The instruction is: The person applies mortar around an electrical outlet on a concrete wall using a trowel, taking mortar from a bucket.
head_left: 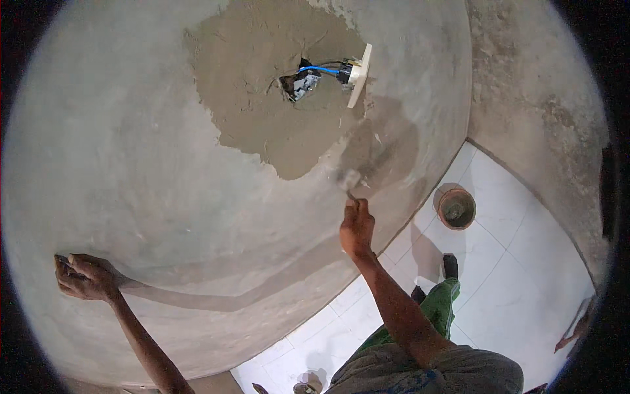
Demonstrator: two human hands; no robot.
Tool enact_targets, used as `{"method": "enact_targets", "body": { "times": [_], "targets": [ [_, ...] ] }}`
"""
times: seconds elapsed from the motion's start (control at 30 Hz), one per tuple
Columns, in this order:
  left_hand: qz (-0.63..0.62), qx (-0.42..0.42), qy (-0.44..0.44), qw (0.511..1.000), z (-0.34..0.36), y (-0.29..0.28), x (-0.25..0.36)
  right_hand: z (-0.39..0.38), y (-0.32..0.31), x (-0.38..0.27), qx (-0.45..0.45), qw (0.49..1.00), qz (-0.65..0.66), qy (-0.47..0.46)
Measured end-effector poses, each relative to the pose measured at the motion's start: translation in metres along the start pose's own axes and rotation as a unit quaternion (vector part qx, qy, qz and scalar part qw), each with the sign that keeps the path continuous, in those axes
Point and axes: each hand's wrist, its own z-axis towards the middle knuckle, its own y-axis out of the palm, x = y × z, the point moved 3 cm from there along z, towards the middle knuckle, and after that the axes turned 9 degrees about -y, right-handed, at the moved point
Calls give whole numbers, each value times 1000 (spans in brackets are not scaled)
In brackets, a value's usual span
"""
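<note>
A small hand tool (350, 182) with a thin handle and a pale, blurred end is pinched in my right hand (357, 226), against the wall just below a patch of damp, brown plaster (252, 111). Motion blur hides the exact kind of tool. My left hand (86, 277) is far to the left, close to the wall, its fingers curled around something small and dark that I cannot make out. Above my right hand, a cream switch plate (359, 75) hangs out of a ragged hole (300, 82) on blue and black wires (321, 68).
Grey wall (144, 177) surrounds the plaster patch and meets another rough wall (535, 85) at right. On the white tiled floor (518, 262) stands a round, brownish bucket (456, 209) with grey material inside. My legs in green trousers (436, 305) are below.
</note>
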Motion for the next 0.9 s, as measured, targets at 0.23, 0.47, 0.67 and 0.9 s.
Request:
{"method": "enact_targets", "body": {
  "times": [0.23, 0.47, 0.67, 0.9],
  "targets": [
    [23, -12, -22, 999, -5, 8, 1, 35, 13, -5, 51, 988, 49, -139],
    [27, -21, -8, 999, 2, 1, 3, -13, 23, -92, -122, 958, 99, -239],
    [7, -24, 0, 1000, 4, -2, -6, 39, 4, -138, -80, 963, 104, -236],
    [15, -12, -12, 1000, -1, 4, 0, 30, -3, -119, -142, 938, 17, -317]
  ]
}}
